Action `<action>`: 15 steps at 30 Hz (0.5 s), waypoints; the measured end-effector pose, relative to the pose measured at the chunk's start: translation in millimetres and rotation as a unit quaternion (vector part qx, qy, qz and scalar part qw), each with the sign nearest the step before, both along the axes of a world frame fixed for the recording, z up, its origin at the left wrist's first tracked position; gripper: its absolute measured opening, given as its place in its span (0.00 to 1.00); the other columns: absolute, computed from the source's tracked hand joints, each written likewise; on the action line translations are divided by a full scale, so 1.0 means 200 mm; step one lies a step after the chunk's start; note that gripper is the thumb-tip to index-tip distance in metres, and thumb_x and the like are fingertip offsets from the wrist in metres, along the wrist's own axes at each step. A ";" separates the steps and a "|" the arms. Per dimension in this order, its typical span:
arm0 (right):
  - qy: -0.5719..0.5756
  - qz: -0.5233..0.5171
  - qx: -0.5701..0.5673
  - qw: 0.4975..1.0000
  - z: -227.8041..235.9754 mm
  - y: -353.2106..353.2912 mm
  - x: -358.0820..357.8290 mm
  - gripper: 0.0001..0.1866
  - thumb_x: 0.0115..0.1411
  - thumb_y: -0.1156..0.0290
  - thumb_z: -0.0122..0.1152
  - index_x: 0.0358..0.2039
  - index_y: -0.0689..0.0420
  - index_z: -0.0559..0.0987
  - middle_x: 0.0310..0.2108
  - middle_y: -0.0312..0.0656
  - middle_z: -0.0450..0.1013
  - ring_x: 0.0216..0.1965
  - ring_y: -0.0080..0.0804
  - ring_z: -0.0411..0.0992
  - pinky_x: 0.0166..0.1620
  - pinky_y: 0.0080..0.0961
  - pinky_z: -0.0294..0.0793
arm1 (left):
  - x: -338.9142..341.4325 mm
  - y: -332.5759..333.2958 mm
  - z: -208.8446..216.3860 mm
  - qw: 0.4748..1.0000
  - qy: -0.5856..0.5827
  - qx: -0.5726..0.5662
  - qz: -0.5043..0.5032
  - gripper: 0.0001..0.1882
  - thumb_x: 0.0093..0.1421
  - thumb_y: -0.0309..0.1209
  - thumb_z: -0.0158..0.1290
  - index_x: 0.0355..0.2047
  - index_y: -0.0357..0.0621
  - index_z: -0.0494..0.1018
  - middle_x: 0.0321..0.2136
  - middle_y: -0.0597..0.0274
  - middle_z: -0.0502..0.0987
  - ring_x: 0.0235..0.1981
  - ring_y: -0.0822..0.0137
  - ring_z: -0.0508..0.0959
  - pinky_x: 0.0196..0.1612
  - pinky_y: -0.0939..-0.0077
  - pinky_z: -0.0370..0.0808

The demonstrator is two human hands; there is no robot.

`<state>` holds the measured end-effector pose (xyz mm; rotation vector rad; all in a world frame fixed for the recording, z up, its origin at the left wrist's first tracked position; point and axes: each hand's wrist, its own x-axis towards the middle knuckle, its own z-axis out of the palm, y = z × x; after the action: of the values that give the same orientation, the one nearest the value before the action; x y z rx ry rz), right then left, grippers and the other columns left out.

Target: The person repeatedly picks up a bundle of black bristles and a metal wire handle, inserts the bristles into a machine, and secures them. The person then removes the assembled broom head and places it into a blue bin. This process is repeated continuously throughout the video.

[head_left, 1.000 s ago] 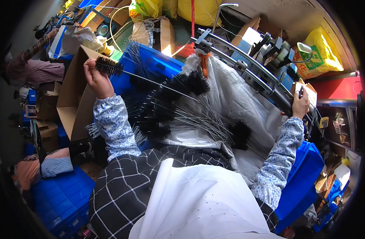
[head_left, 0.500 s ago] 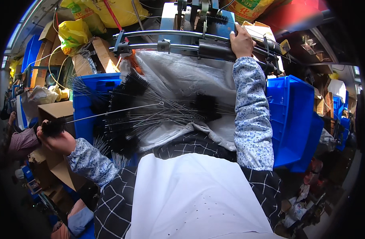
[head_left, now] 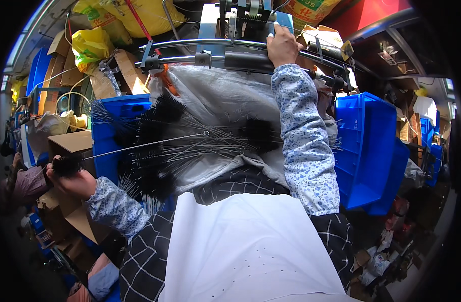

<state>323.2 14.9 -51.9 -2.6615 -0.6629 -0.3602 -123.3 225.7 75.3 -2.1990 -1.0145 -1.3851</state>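
At the far left, my left hand (head_left: 72,181) is closed round the black bristle head of a twisted-wire brush (head_left: 68,165). Its thin wire stem (head_left: 145,144) points right and ends in a small loop. My right hand (head_left: 284,46) lies over the rails of a machine (head_left: 218,22) at the top. The palm grips the right end of a black sliding sleeve (head_left: 245,61), with the fingers stretching past the rail; the fingertips' contact is partly hidden. Many similar brushes (head_left: 157,146) lie across a whitish sack (head_left: 215,95) before me, bristles mostly left, wire stems crossing in the middle.
Blue plastic crates stand left (head_left: 107,121) and right (head_left: 369,151) of the sack. Yellow bags (head_left: 92,48) and cardboard pieces (head_left: 127,70) crowd the back left. An open cardboard box (head_left: 72,141) stands beside my left hand. Another person's sleeve (head_left: 29,183) shows at the far left.
My right hand has moved left along the rails, and the black sleeve has shifted left with it. The left hand still holds its brush in nearly the same place.
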 end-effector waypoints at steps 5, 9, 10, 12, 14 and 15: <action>-0.005 0.004 0.020 1.000 0.03 0.10 -0.06 0.14 0.51 0.68 0.50 0.40 0.53 0.72 0.37 0.35 0.69 0.40 0.32 0.68 0.42 0.40 0.58 | -0.02 0.02 -0.02 0.838 -0.409 -0.263 -0.249 0.12 0.60 0.31 0.38 0.37 0.33 0.65 0.33 0.54 0.71 0.35 0.66 0.73 0.38 0.74 0.72; -0.014 0.004 0.013 1.000 0.02 0.12 -0.08 0.13 0.51 0.69 0.50 0.39 0.53 0.72 0.36 0.35 0.70 0.39 0.32 0.68 0.42 0.39 0.58 | 0.02 0.00 -0.03 0.848 -0.380 -0.286 -0.232 0.16 0.61 0.34 0.36 0.36 0.32 0.65 0.33 0.56 0.70 0.34 0.68 0.73 0.37 0.75 0.73; -0.015 0.007 0.012 1.000 0.03 0.11 -0.09 0.14 0.51 0.69 0.50 0.39 0.53 0.72 0.37 0.35 0.70 0.39 0.32 0.68 0.42 0.39 0.58 | 0.02 0.00 -0.03 0.817 -0.419 -0.302 -0.257 0.16 0.61 0.35 0.36 0.36 0.32 0.66 0.33 0.56 0.70 0.33 0.68 0.73 0.37 0.76 0.73; -0.014 0.010 0.012 1.000 0.03 0.09 -0.08 0.14 0.50 0.68 0.51 0.40 0.53 0.72 0.37 0.35 0.70 0.39 0.32 0.68 0.41 0.39 0.58 | 0.03 0.00 -0.03 0.745 -0.493 -0.330 -0.304 0.16 0.61 0.35 0.36 0.35 0.33 0.66 0.32 0.56 0.70 0.33 0.68 0.73 0.37 0.76 0.73; -0.011 0.011 0.015 1.000 0.02 0.06 -0.06 0.15 0.50 0.68 0.52 0.40 0.53 0.72 0.37 0.36 0.70 0.39 0.32 0.68 0.41 0.39 0.58 | 0.03 0.00 -0.03 0.763 -0.479 -0.322 -0.289 0.15 0.61 0.36 0.37 0.35 0.34 0.66 0.31 0.57 0.70 0.33 0.69 0.73 0.36 0.77 0.73; -0.014 0.011 0.014 1.000 0.01 0.02 -0.04 0.17 0.49 0.66 0.53 0.41 0.54 0.72 0.39 0.37 0.69 0.40 0.33 0.68 0.42 0.40 0.58 | 0.03 0.00 -0.04 0.771 -0.473 -0.320 -0.280 0.15 0.61 0.36 0.37 0.34 0.34 0.66 0.31 0.57 0.70 0.33 0.69 0.73 0.36 0.77 0.73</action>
<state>314.7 19.8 -49.4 -2.6255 -0.6889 -0.3988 -116.8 225.9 67.1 -2.3122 -1.3152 -2.9985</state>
